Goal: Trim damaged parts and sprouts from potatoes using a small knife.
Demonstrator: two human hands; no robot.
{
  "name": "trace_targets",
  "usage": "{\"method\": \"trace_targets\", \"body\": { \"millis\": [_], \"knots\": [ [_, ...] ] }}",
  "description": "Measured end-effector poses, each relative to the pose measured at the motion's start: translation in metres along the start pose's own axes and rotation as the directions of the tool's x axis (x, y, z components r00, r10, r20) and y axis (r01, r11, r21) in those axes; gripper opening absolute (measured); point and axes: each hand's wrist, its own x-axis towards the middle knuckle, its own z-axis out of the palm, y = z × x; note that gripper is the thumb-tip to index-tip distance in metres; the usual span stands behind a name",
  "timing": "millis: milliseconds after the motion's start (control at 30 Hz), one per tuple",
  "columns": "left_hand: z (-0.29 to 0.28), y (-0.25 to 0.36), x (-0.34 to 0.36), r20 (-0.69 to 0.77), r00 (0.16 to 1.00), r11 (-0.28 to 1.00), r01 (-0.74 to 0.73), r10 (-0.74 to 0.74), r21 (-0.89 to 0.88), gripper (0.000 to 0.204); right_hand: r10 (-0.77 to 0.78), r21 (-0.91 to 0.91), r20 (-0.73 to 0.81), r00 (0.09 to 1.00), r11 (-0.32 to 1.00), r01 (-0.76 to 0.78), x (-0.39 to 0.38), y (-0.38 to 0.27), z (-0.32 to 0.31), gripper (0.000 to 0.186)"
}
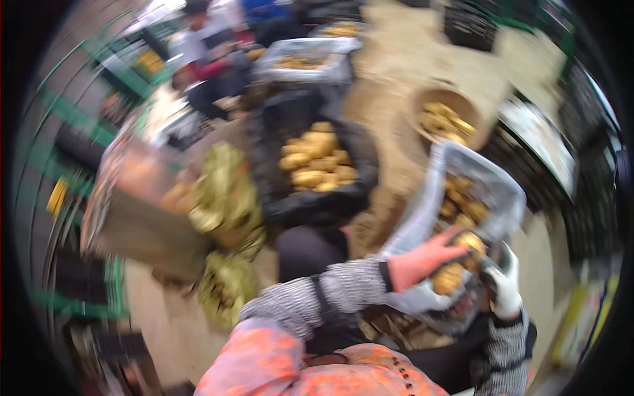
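Tan floor [389, 86] is surrounding a black-lined container [271, 148], which is serving as the reference point and holding a heap of potatoes [318, 158]. To its left, a large brown sack [148, 228] is standing open. Between sack and container, a yellow-green bag [228, 188] is leaning; a smaller yellow-green bag [228, 287] is resting to the container's near left. Beyond the container, a white-lined tub [300, 59] is holding more potatoes. To its far right, a round basket [417, 109] is holding others.

To the container's near right, a white-lined crate [498, 173] is standing. Over its near end, the left hand [422, 257], orange-gloved, is reaching rightward; two potatoes, one upper [471, 243] and one lower [448, 280], are lying at its fingers, between both hands. The right hand [504, 284], white-gloved, is adjoining their right side. Blur is obscuring both grips: whether either hand is clamping cannot be told.
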Motion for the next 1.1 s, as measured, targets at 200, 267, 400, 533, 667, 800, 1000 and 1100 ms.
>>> {"method": "trace_targets", "body": {
  "millis": [200, 267, 400, 533, 667, 800, 1000, 1100],
  "knots": [
    [-0.023, 0.014, -0.063, -0.185, 0.982, 0.739, -0.092, -0.045, -0.667, 0.045, -0.022, 0.06, -0.203, 0.979, 0.998, 0.035, 0.021, 0.029, -0.012, 0.033],
    [-0.057, 0.033, -0.115, -0.292, 0.945, 0.701, -0.31, 0.151, -0.643, 0.046, -0.008, 0.133, -0.234, 0.972, 0.99, 0.04, 0.027, 0.036, -0.018, 0.036],
    [-0.155, 0.111, -0.26, -0.587, 0.45, 0.508, -0.858, 0.672, -0.076, 0.042, -0.03, 0.109, -0.261, 0.965, 0.992, 0.061, 0.026, 0.038, -0.032, 0.038],
    [-0.233, 0.245, -0.451, -0.555, -0.018, 0.32, -0.801, 0.832, 0.506, 0.046, -0.223, -0.115, -0.168, 0.96, 0.972, 0.206, 0.008, 0.024, -0.05, 0.049],
    [-0.261, 0.31, -0.522, -0.616, -0.361, 0.228, -0.705, 0.7, 0.672, 0.045, -0.277, -0.245, -0.209, 0.938, 0.943, 0.224, -0.012, 0.012, -0.052, 0.045],
    [-0.255, 0.278, -0.382, -0.691, -0.199, 0.402, -0.689, 0.695, 0.603, 0.045, -0.059, 0.318, -0.373, 0.926, 0.929, 0.187, -0.022, -0.017, -0.06, 0.039],
    [-0.161, 0.125, -0.053, -0.408, 0.732, 0.82, -0.365, 0.545, 0.44, 0.033, -0.351, 0.496, -0.382, 0.855, 0.703, 0.51, -0.05, -0.041, -0.09, 0.049],
    [-0.107, 0.03, 0.072, 0.011, 0.966, 0.544, -0.154, 0.257, 0.825, 0.041, -0.37, 0.548, -0.414, 0.832, 0.628, 0.552, -0.066, -0.039, -0.107, 0.05]
  ]
}}
